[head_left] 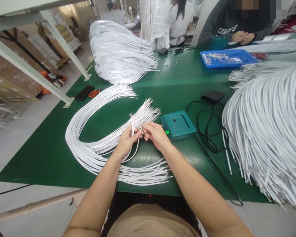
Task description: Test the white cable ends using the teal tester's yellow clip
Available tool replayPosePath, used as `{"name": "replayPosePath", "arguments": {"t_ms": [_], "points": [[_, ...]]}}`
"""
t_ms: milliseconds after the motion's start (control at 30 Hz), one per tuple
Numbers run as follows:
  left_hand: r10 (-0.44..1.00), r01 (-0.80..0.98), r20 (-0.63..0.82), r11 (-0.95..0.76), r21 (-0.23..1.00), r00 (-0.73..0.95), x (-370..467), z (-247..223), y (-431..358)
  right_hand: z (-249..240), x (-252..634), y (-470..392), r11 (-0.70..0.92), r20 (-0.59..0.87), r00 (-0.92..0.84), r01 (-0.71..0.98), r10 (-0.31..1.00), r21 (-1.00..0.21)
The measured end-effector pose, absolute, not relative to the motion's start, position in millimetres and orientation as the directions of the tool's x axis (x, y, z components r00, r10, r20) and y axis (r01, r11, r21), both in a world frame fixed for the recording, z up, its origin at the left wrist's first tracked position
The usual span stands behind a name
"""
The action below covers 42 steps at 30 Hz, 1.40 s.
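Note:
My left hand [128, 139] is closed around a few white cables [132, 126] whose ends stick up above the fingers. Close beside it, my right hand [153, 133] pinches the end of one of these white cables. The fingertips of both hands nearly meet, and whatever small part sits between them is too small to make out. Under and around the hands, a curved bundle of white cables [74, 131] lies on the green table [51, 154], its loose ends pointing right. A teal box [181, 131] with a recessed top and a green button stands just right of my right hand.
A large coil of white cables [120, 49] stands at the back, another heap [268, 121] at the right. A blue tray [227, 61] holds small pieces. Black cords [207, 131] and a black pedal-like block [213, 96] lie near the box. A co-worker's hands [243, 37] are across the table.

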<state>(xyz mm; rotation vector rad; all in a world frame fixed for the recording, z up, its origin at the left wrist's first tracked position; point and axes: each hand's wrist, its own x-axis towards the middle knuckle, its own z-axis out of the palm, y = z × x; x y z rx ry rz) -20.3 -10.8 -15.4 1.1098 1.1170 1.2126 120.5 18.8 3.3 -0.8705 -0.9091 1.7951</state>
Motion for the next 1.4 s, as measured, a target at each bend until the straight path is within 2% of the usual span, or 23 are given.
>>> {"name": "replayPosePath", "arguments": {"t_ms": [133,267,467,600,700,800,933,1000,1233,1400], "points": [[0.997,-0.094,-0.016,0.024,0.995,0.080,-20.7,-15.2,-12.4,5.7,120.3,19.9,-0.189,-0.094,-0.285,-0.327,0.954,-0.926],[0.995,-0.102,-0.020,0.030,0.994,0.095,-22.4,-16.7,-12.5,4.9,121.3,22.1,-0.143,-0.058,-0.300,-0.270,0.952,-0.952],[0.999,-0.101,-0.032,0.035,0.994,0.035,-25.5,-20.7,-11.1,-0.1,122.4,23.4,-0.121,-0.064,-0.240,-0.230,0.969,-0.966],[1.000,-0.093,-0.013,0.012,0.996,-0.017,-25.5,-20.2,-11.7,-7.2,118.6,22.7,-0.004,0.013,-0.187,-0.089,0.982,-0.996],[0.998,-0.130,0.007,-0.015,0.991,-0.061,-25.0,-19.4,-12.2,-8.8,116.4,20.9,0.027,0.033,-0.212,-0.031,0.977,-0.999],[0.993,-0.118,0.055,-0.068,0.991,-0.106,-25.2,-20.0,-12.2,-5.5,116.6,19.7,-0.026,-0.019,-0.262,-0.024,0.965,-0.999],[0.988,-0.035,0.092,-0.097,0.995,-0.120,-25.8,-21.1,-12.7,2.0,119.4,21.1,-0.267,-0.186,-0.388,-0.165,0.903,-0.949],[0.992,-0.006,0.087,-0.088,0.996,-0.094,-25.8,-20.5,-13.4,5.3,120.3,22.1,-0.336,-0.226,-0.411,-0.217,0.883,-0.917],[0.996,-0.013,0.054,-0.055,0.998,-0.067,-25.1,-16.4,-13.6,4.0,116.7,21.3,-0.249,-0.158,-0.336,-0.250,0.929,-0.936],[0.995,0.008,0.065,-0.064,0.998,-0.071,-26.2,-17.2,-13.7,-1.1,120.2,22.3,-0.322,-0.188,-0.377,-0.332,0.907,-0.887]]}}
